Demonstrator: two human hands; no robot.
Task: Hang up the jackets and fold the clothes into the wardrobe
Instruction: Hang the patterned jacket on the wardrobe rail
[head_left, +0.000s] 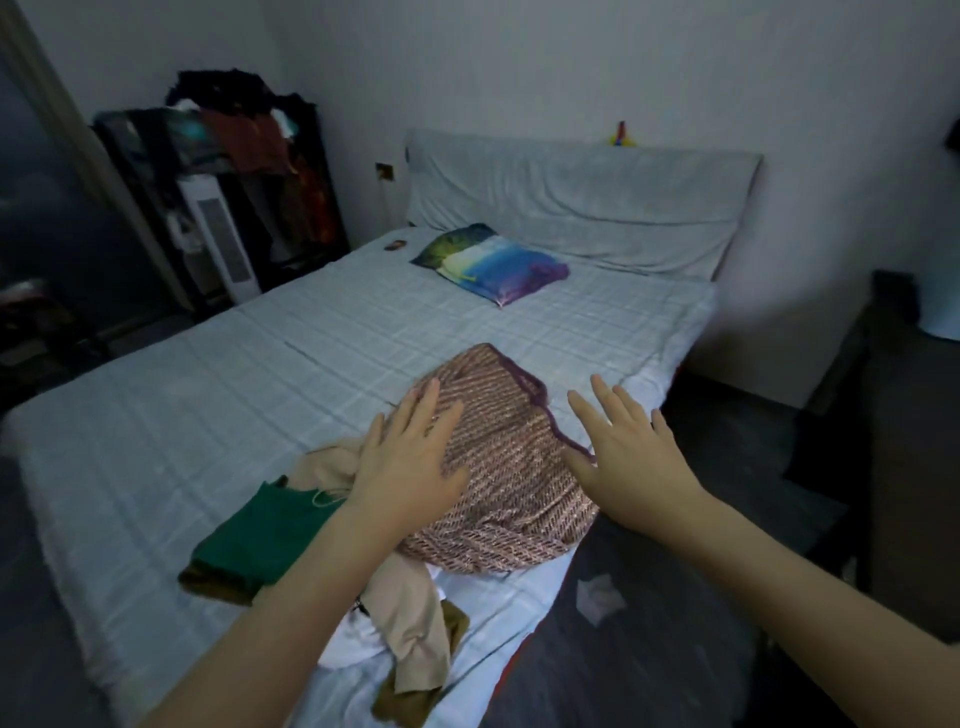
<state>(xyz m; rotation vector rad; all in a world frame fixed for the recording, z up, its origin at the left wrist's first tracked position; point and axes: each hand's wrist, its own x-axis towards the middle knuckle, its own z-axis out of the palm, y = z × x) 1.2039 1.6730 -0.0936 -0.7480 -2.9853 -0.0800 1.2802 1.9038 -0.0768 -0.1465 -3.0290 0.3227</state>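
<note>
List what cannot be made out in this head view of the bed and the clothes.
- Beige garment: partly hidden under the left hand and the pink striped garment; its type is unclear.
- White item: mostly buried under the beige garment.
- Olive cloth: only its edge shows beneath the green garment.
- Dark clothes pile on the rack: blurred and dim.
- Small object near the pillow: too small.

A home bedroom; made bed (322, 332); pillow (491, 262); padded headboard (576, 197)

Two hands (410, 467), one striped garment (498, 467), one green garment (254, 535), one pillow (493, 262).
</note>
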